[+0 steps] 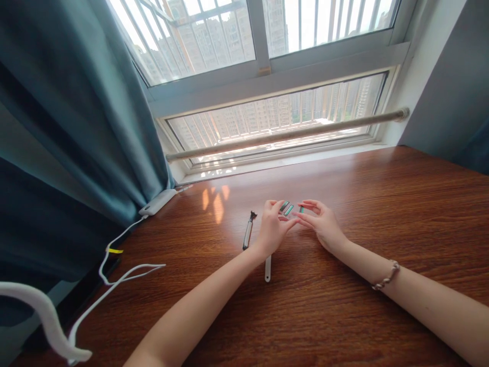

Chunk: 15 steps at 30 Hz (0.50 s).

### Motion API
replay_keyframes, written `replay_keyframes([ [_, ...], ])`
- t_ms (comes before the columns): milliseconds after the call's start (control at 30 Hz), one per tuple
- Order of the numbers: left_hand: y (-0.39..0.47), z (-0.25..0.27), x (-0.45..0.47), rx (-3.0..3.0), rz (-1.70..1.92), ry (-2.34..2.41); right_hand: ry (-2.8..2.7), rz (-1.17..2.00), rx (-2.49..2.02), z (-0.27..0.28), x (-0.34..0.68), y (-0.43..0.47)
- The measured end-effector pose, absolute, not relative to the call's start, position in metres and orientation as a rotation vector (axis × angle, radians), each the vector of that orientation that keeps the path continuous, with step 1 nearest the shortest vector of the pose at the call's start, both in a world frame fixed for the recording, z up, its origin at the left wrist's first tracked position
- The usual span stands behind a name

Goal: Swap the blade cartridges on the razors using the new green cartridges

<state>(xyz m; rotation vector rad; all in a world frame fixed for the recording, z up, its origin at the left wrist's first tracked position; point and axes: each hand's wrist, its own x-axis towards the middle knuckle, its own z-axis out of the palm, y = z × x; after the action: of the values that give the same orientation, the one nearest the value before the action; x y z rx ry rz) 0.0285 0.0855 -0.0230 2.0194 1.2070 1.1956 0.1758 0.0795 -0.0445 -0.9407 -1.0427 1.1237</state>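
Arms (219, 291) forward; fingers (308, 219) curled inward

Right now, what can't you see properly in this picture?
In the head view:
White handle: upper end hidden behind the left hand.
Green-edged piece: partly covered by the right hand, too small for detail.
Curtain: cut off by the top and left edges.

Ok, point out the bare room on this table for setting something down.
The table is bare right of the right hand, between the left forearm and right forearm, and between the white cable and left forearm. It is crowded around the left hand: green-edged pieces, dark-headed tool and white handle are close.
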Motion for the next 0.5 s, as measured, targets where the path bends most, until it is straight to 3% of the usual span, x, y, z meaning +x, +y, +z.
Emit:
replay_keyframes([
  [167,0.075,-0.021,0.022,1.787,1.224,1.192,-1.211,1.153,-0.938,-0.035,0.175,0.073],
  [400,0.065,-0.015,-0.015,1.691,0.914,0.94,-1.49,1.198,-0.895,-0.022,0.175,0.07],
  [500,0.057,-0.019,-0.026,1.634,0.943,0.907,-1.585,1.232,-0.909,-0.019,0.172,0.064],
])
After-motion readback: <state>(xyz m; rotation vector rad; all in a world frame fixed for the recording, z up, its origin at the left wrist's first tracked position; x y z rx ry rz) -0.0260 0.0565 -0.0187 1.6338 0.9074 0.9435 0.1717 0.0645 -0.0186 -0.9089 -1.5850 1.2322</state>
